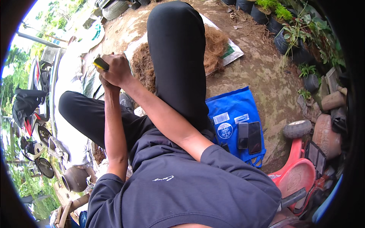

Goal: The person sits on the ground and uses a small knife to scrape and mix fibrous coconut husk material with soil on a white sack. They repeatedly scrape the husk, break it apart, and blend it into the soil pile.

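My right hand (pixel 116 68) is closed around a black-and-yellow handle (pixel 101 64), whose end sticks out to the left of the fist. The rest of that tool is hidden, so its kind is unclear. Pressed against it from below is my left hand (pixel 107 84), mostly covered; whether it grips something does not show. Just right of the hands lies a brown fibrous mass (pixel 143 64), which looks like coconut coir. Beyond my raised right knee, looser brown fibre (pixel 215 47) is spread on a white-and-green sheet (pixel 236 54).
A blue bag (pixel 228 105) lies on the ground at my right, with a smartphone (pixel 254 136) and a smaller grey device (pixel 243 135) on it. Farther right stand a red ride-on toy (pixel 296 176) and potted plants (pixel 282 41). A motorcycle (pixel 35 128) and a pot (pixel 75 179) are at left.
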`<state>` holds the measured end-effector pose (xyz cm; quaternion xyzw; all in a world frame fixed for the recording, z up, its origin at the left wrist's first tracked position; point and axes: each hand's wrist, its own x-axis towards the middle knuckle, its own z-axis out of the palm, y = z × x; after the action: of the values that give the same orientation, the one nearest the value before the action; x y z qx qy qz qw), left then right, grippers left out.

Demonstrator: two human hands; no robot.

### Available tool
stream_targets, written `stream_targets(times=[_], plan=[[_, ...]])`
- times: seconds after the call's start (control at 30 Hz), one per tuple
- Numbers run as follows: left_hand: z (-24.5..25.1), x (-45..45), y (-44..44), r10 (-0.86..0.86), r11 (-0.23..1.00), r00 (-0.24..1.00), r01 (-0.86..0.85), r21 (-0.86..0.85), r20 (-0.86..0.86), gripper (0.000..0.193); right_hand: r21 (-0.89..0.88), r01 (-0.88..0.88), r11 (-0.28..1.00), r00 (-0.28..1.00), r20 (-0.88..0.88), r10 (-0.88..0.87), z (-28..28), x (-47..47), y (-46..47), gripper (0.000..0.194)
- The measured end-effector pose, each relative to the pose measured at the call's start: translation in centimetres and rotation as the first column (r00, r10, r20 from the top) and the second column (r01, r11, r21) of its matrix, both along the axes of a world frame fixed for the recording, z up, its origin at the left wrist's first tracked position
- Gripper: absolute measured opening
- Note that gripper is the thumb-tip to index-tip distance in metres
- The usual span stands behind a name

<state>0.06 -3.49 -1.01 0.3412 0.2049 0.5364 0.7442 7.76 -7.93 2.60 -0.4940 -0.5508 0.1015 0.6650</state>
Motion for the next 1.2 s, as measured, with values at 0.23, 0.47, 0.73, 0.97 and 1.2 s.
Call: stream_targets(times=[0.23,0.47,0.73,0.97,1.2], plan=[[-0.1,-0.1,0.0,0.003,1.0,1.0,-0.003,0.002,-0.018,0.048,0.115,0.098,0.989,0.991,-0.101,-0.086,1.0,0.2,-0.4,0.019],[-0.5,-0.3,-0.1,0.009,1.0,1.0,-0.009,-0.009,-0.026,0.049,-0.118,-0.007,0.993,1.0,-0.027,0.003,0.6,0.4,-0.2,0.023],[-0.8,0.0,0.1,0.001,1.0,0.999,-0.001,-0.015,-0.032,0.05,0.064,0.18,0.982,0.978,-0.115,-0.172,0.2,-1.4,0.2,0.017],[-0.7,-0.8,0.1,0.007,1.0,1.0,-0.007,-0.021,-0.023,0.051,0.108,0.196,0.975,0.979,-0.086,-0.187,0.1,-2.1,0.1,0.016],[-1.2,-1.9,0.5,0.0,1.0,1.0,0.0,-0.026,-0.02,0.052,0.196,0.308,0.931,0.95,-0.113,-0.29,0.2,-2.1,0.3,0.014]])
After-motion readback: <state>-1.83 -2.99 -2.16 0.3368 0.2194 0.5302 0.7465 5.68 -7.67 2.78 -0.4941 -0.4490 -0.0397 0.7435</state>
